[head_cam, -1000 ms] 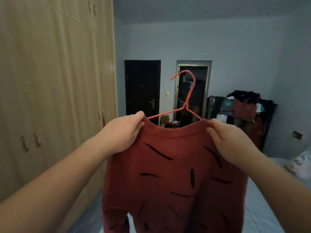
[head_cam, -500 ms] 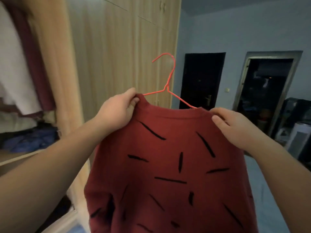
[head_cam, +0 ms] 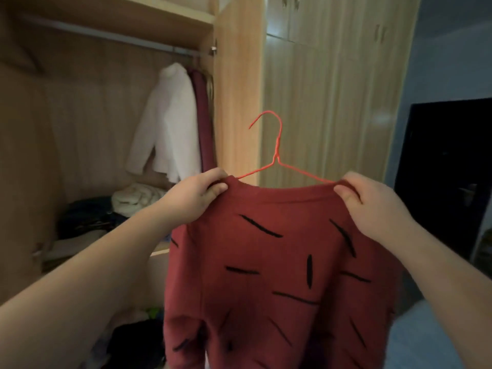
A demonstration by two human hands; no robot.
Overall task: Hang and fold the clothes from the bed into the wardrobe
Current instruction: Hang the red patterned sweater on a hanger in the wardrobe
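Head view: your left hand (head_cam: 198,198) pinches one shoulder of the sweater (head_cam: 279,262), and your right hand (head_cam: 372,206) pinches the other. The sweater sits on the hanger (head_cam: 277,155), held up before the open wardrobe (head_cam: 237,102). The hook is upright, free, and well apart from the rail (head_cam: 106,37). A white top (head_cam: 167,123) and a dark red garment (head_cam: 203,129) hang touching on that rail. Piled clothes (head_cam: 138,195) lie on the shelf below.
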